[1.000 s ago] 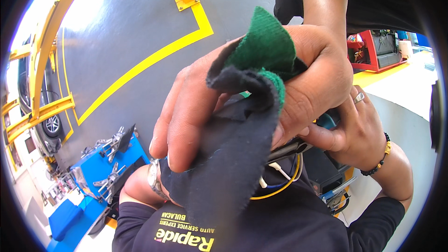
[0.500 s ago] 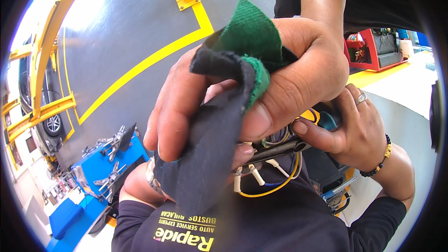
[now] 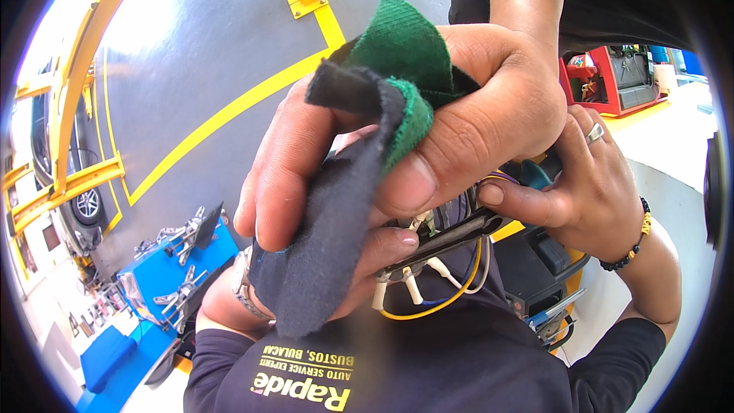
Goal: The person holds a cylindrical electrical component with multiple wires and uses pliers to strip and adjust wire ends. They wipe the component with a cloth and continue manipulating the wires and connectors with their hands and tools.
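A dark, narrow housing with white plug connectors and yellow, blue and white wires is held in front of my chest. My left hand, mostly hidden behind a cloth, has its thumb on the housing's left part. At the other end, my right hand grips it, thumb along the edge and fingers partly behind; a ring and beaded bracelet show. A co-worker's hand reaches in from the top, pinching a folded cloth, black on one face and green on the other. This hand and cloth cover much of the housing.
Blue benches with metal tools stand at the left. A yellow lift frame rises at the far left, near a car wheel. A red cabinet is at the right. The co-worker's dark clothing fills the upper right.
The co-worker's hand and cloth have shifted slightly left and up. The cloth's lower end hangs less far down, showing more of my left thumb and watch. My right hand has turned a little.
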`<state>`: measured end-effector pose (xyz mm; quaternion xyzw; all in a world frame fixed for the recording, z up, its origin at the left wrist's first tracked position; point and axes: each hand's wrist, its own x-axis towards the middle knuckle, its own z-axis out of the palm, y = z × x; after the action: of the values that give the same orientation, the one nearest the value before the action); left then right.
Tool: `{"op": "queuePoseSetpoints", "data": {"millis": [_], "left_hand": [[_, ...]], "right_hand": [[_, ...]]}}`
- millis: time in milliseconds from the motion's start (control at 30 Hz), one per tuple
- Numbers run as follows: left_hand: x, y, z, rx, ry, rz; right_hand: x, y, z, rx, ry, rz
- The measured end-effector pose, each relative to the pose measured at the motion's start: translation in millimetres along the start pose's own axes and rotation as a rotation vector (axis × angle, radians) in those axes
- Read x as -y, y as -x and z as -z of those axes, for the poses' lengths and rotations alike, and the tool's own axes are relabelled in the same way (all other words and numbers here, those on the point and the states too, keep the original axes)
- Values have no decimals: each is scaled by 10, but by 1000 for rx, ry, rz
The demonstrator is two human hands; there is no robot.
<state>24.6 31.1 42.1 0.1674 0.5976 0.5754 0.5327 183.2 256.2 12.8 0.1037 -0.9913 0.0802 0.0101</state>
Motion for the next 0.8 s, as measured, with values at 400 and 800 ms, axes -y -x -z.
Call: {"op": "queuePoseSetpoints", "data": {"millis": [400,800], "left_hand": [[-84,-31,125,98,85,28],[-107,3,108,25,205,102]], "right_hand": [[58,48,21,66,-7,-44],[29,43,65,106,-28,-32]]}}
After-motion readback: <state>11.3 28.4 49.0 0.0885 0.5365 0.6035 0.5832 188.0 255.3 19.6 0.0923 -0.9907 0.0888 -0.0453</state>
